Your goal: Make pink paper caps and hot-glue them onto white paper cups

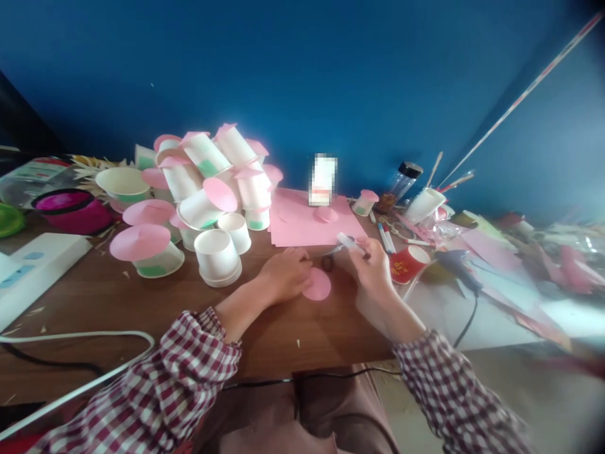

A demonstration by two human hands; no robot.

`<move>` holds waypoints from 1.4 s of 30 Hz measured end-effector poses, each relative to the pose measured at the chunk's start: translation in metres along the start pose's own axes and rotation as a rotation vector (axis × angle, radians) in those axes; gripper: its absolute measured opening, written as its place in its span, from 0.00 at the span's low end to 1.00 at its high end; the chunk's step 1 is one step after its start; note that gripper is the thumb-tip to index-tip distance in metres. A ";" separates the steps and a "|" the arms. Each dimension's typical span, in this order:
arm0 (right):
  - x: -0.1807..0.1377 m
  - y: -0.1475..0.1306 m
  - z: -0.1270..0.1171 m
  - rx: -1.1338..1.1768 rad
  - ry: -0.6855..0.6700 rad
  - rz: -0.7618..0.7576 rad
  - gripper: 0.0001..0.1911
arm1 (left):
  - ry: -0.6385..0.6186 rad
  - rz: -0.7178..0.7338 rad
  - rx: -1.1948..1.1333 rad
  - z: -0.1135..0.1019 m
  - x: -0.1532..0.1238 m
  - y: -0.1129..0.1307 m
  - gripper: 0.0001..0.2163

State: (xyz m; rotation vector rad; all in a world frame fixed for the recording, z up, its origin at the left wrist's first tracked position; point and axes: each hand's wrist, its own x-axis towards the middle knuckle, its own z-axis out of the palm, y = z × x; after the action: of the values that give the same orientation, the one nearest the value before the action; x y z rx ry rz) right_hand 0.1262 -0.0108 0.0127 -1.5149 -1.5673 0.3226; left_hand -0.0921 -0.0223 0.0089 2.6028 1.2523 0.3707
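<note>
My left hand (289, 277) has its fingers bent together at the left edge of a round pink paper disc (317, 285), which lies at the tabletop. Its fingertips are partly hidden. My right hand (373, 268) is closed around a small white tube-like object (348, 242), held just above the table to the right of the disc. A thin pale tip points left from near it; the exact kind is unclear. A small dark ring-like spot (328, 262) shows on the wood between my hands.
Left, white paper cups (217, 255) stand beside a pile of cups with pink cone tops (184, 176). Pink sheets (312, 230) lie behind my hands. Right are a red cup (410, 263), markers (386, 238), a dark-lidded bottle (401, 183) and a glue gun (456, 268) with cord.
</note>
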 end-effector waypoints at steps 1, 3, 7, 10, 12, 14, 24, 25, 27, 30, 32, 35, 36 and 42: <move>0.010 0.001 0.001 -0.072 -0.033 -0.023 0.13 | -0.002 -0.004 0.020 0.000 0.000 0.000 0.15; 0.026 0.001 0.004 -0.238 -0.074 -0.026 0.13 | 0.011 -0.003 0.025 0.002 0.001 0.000 0.14; 0.046 0.004 0.017 -0.515 -0.042 0.051 0.13 | 0.076 0.003 -0.108 0.005 0.001 -0.001 0.13; 0.054 0.015 0.025 -0.551 -0.015 0.091 0.14 | 0.113 -0.078 -0.287 0.005 -0.001 0.001 0.14; 0.057 0.025 0.028 -0.548 -0.006 0.109 0.15 | 0.164 -0.126 -0.438 0.004 -0.001 0.002 0.12; 0.058 0.033 0.029 -0.539 -0.004 0.109 0.16 | 0.240 -0.140 -0.615 0.004 0.000 0.003 0.11; 0.028 -0.005 0.017 0.079 -0.284 -0.091 0.17 | 0.494 -0.359 -1.038 0.009 0.007 -0.008 0.20; 0.022 -0.010 0.015 0.204 -0.419 -0.041 0.18 | 0.502 -0.363 -1.040 0.009 0.007 -0.008 0.20; 0.011 -0.017 0.014 0.352 -0.607 0.006 0.16 | 0.513 -0.369 -1.038 0.009 0.006 -0.007 0.20; 0.004 -0.019 0.015 0.475 -0.678 0.107 0.15 | 0.507 -0.416 -1.070 0.005 0.006 -0.003 0.21; 0.003 -0.019 0.017 0.546 -0.663 0.216 0.16 | 0.471 -0.480 -1.160 0.001 0.006 0.001 0.21; 0.005 -0.017 0.017 0.644 -0.617 0.355 0.16 | 0.351 -0.527 -1.356 -0.002 0.006 0.005 0.18; 0.005 -0.017 0.017 0.677 -0.607 0.392 0.16 | 0.319 -0.524 -1.390 -0.002 0.006 0.005 0.17; 0.003 -0.021 0.013 0.848 -0.631 0.552 0.15 | 0.342 -0.502 -1.300 0.006 0.006 0.002 0.11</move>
State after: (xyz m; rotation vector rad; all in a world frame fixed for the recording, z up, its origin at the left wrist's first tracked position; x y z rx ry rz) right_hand 0.1033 -0.0080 0.0218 -1.1479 -1.1346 1.6756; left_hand -0.0849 -0.0195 0.0049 1.1294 1.0970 1.0819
